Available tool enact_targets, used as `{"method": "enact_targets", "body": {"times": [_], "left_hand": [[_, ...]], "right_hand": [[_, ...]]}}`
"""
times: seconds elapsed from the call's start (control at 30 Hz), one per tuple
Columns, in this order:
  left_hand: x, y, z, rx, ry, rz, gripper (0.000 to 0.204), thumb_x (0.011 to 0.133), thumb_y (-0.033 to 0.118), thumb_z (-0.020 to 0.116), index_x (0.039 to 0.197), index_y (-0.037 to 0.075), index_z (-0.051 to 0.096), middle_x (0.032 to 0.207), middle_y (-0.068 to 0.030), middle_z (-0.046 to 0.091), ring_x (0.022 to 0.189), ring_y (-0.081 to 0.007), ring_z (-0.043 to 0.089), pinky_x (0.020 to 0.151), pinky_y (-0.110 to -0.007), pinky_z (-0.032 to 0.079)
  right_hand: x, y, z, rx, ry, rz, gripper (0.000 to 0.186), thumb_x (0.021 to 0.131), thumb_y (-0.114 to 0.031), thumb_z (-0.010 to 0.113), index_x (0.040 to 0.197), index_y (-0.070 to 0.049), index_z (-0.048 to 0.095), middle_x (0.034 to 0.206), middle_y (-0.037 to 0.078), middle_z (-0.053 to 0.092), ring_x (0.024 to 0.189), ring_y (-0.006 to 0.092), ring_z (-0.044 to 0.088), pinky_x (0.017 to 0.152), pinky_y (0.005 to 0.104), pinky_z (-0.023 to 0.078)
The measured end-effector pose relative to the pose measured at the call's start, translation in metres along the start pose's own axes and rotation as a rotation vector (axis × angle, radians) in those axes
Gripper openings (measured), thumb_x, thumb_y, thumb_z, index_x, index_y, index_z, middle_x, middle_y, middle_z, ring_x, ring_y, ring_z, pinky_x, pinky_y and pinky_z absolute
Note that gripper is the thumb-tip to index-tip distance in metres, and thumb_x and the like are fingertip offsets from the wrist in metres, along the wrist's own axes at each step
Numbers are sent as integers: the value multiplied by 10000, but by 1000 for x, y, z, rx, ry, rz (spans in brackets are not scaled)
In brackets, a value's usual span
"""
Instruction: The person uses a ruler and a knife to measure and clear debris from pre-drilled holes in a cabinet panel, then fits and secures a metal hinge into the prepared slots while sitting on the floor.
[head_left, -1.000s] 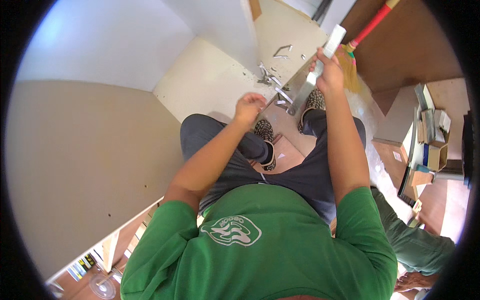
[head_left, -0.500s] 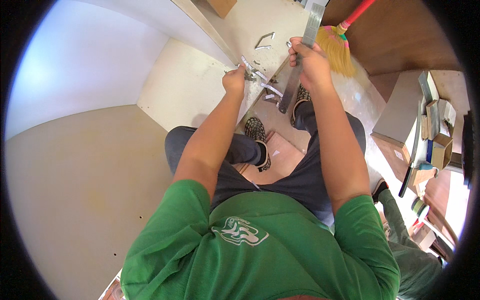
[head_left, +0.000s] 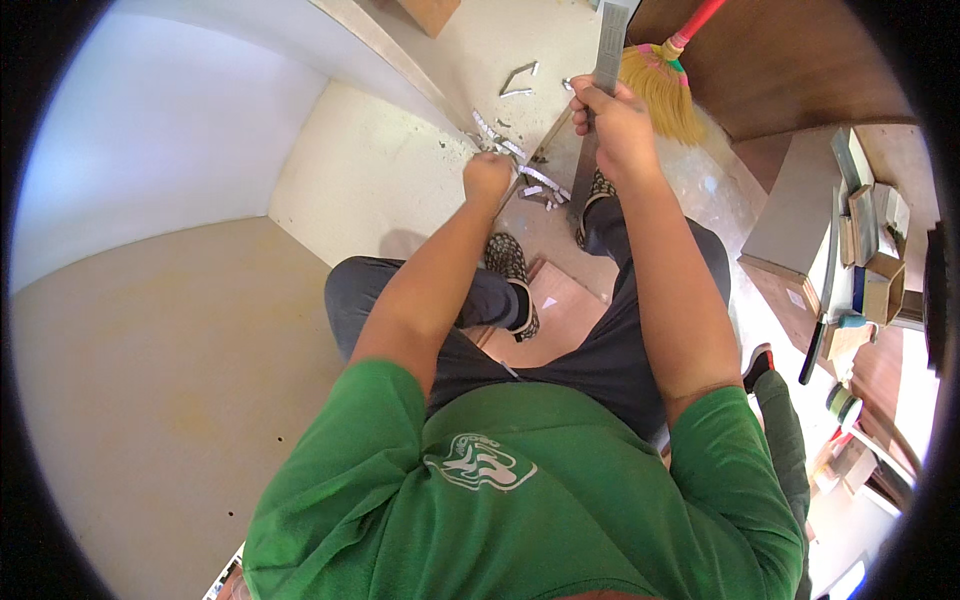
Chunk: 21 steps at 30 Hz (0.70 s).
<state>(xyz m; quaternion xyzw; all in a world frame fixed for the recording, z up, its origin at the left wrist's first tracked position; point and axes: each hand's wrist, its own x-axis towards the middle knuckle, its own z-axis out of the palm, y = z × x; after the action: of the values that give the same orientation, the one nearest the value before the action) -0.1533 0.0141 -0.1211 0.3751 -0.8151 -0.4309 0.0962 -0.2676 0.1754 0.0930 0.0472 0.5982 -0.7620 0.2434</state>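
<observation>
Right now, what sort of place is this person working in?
Probably a carpentry or furniture workshop. The right hand grips a long metal strip, the left hand is at small metal bits strewn on a pale board, and a broom stands nearby.

I am sitting in what looks like a small workshop or a room under construction. Bare pale boards (head_left: pixel 150 400) are leaning around me, metal offcuts (head_left: pixel 520 80) are lying on the dusty concrete floor (head_left: pixel 480 40), a broom (head_left: pixel 665 85) is resting by a brown panel (head_left: pixel 800 60), and cardboard boxes (head_left: pixel 880 285) are crowding a shelf (head_left: pixel 795 215) on my right.
</observation>
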Motion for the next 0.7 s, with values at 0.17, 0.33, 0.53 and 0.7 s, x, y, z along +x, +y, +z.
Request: {"method": "enact_targets", "body": {"times": [0.17, 0.33, 0.53, 0.7], "left_hand": [[-31, 47, -26, 682, -501, 130, 323, 869, 349, 602, 874, 54, 735, 1038, -159, 708, 1005, -310, 661, 886, -462, 468], [-4, 55, -60, 1116, -396, 898, 209, 878, 236, 574, 951, 119, 731, 1125, -70, 649, 1148, -245, 533, 968, -453, 382], [35, 106, -75, 1602, -432, 1088, 229, 881, 211, 565, 986, 145, 757, 1160, -38, 636, 1152, -230, 489, 1007, -418, 328], [46, 109, -70, 1645, -509, 1000, 285, 928, 225, 531, 1085, 141, 753, 1170, -25, 662, 1196, -222, 481, 1039, -434, 268]], "right_hand": [[-1, -1, -8, -10, 13, -15, 142, 879, -128, 652, 982, -32, 636, 783, 28, 609, 674, 103, 546, 611, 263, 431], [-2, 0, -3, -26, 15, -29, 169, 883, -172, 678, 968, -33, 635, 771, 28, 608, 659, 105, 541, 597, 270, 433], [-3, -3, -2, -36, 22, -16, 152, 883, -183, 686, 936, -47, 643, 757, 18, 604, 644, 103, 537, 582, 269, 429], [-5, -2, 1, -54, 33, -19, 147, 882, -187, 685, 927, -53, 647, 754, 14, 605, 643, 102, 539, 579, 270, 429]]}}
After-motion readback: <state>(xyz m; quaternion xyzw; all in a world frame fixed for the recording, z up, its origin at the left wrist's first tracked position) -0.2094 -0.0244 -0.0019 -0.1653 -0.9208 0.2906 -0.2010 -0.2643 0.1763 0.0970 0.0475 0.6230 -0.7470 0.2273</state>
